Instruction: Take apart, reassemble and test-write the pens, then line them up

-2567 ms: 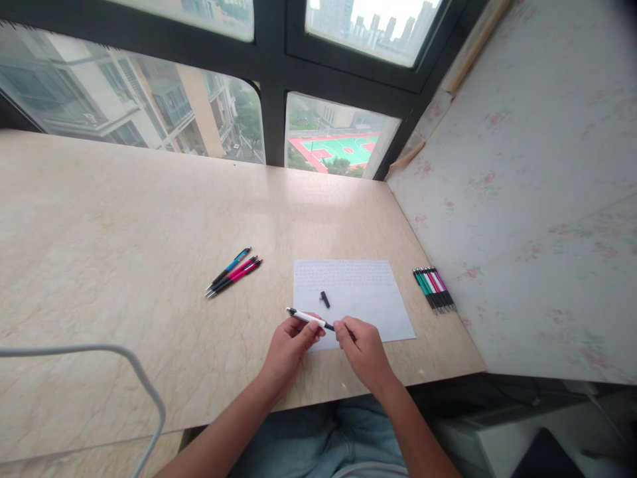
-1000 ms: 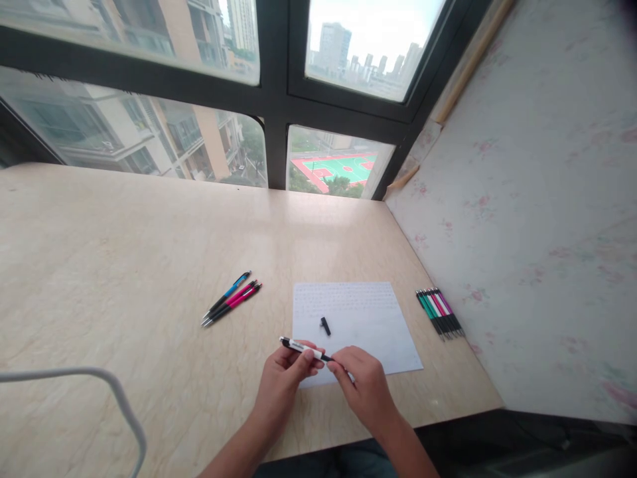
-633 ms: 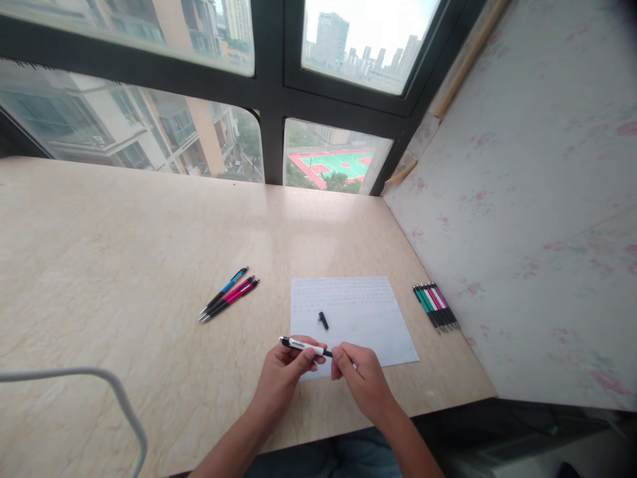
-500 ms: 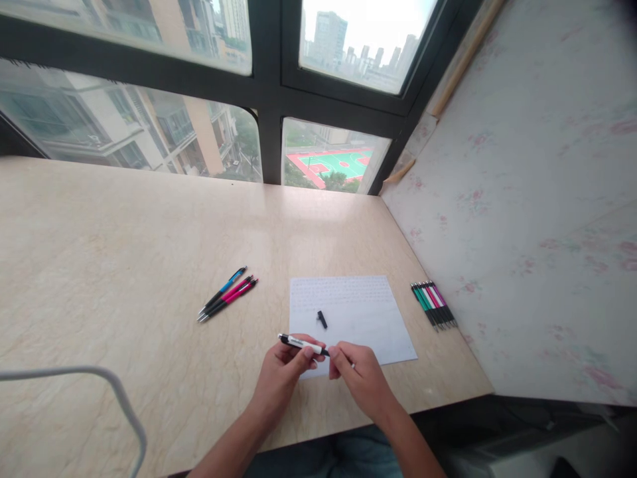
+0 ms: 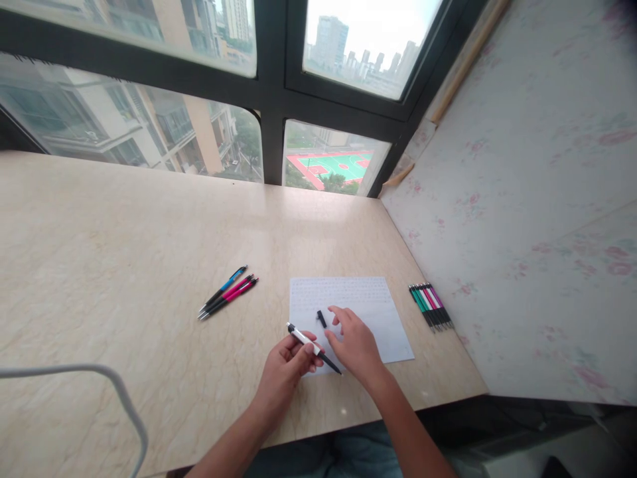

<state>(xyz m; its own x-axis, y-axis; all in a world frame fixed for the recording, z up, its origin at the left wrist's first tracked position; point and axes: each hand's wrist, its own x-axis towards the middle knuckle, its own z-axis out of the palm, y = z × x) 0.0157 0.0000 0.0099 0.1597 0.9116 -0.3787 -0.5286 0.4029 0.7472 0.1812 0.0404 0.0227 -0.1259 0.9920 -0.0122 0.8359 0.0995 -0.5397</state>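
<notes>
Between the thumb and fingers of my left hand point(image 5: 288, 365) is a white and black pen point(image 5: 304, 340). Its dark end slants down to the right over the paper's near edge. My right hand point(image 5: 355, 345) is off the pen, with thumb and fingers apart beside a small black grip sleeve or cap point(image 5: 321, 318); I cannot tell which it is. That black piece lies on a white sheet of paper point(image 5: 383, 318) with lines of faint writing across its upper part.
To the left lie a blue pen point(image 5: 226, 287) and two pink pens point(image 5: 231, 295). Several coloured pens point(image 5: 430, 305) form a row by the papered wall point(image 5: 522, 265). A grey cable or tube point(image 5: 114, 385) curves at the lower left. Behind the stone-patterned counter point(image 5: 149, 232) stands a window.
My right hand has left the pen and moved up toward the small black piece, its fingers opening. The pen in my left hand now tilts more steeply, showing its dark lower end.
</notes>
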